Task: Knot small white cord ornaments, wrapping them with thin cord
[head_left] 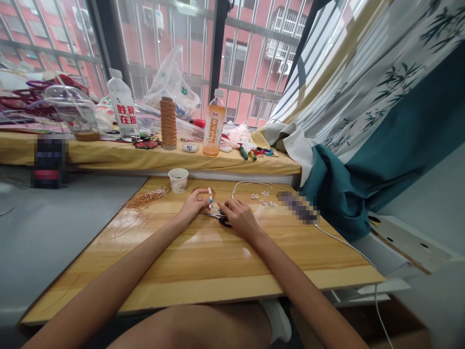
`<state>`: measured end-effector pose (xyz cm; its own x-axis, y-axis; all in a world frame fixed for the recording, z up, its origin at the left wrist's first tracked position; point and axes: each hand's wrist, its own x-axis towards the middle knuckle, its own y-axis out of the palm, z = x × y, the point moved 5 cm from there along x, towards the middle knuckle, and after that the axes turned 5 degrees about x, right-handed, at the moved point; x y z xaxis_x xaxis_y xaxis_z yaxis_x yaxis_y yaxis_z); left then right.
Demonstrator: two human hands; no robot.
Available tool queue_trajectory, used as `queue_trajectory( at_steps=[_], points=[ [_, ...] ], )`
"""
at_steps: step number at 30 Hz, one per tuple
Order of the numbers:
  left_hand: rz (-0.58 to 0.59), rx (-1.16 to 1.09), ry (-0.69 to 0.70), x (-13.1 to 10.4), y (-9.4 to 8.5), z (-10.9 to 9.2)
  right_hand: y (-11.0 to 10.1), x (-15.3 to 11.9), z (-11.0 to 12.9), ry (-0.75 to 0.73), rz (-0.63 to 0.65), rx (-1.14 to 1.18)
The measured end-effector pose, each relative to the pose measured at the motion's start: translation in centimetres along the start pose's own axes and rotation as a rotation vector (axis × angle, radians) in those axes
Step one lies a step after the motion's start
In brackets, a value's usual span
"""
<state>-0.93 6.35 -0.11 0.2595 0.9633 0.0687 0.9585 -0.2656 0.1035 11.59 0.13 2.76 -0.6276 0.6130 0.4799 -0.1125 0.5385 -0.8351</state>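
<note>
Near the table's far side, my left hand (194, 207) pinches a small white piece with a blue band (210, 195) between thumb and fingertips. My right hand (240, 218) is just to the right, its fingers curled together; whatever they may hold is too small to make out. A pair of scissors (224, 221) with black handles lies on the table under and beside the right fingers, blades pointing left. To the right of that hand several small white pieces (264, 194) are scattered on the wood.
Loose brown threads (145, 199) lie at left by a paper cup (178, 181). A white cable (343, 239) crosses the table's right side near a blurred dark object (298, 207). The sill holds a water bottle (123, 106), brown thread spool (168, 123) and orange drink bottle (214, 123).
</note>
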Motion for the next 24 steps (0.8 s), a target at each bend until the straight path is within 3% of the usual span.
queue_trajectory(
  at_steps=[24],
  points=[
    [0.074, 0.001, -0.008, 0.17, 0.42, 0.47, 0.00, 0.30, 0.49, -0.037, 0.075, -0.041]
  ],
)
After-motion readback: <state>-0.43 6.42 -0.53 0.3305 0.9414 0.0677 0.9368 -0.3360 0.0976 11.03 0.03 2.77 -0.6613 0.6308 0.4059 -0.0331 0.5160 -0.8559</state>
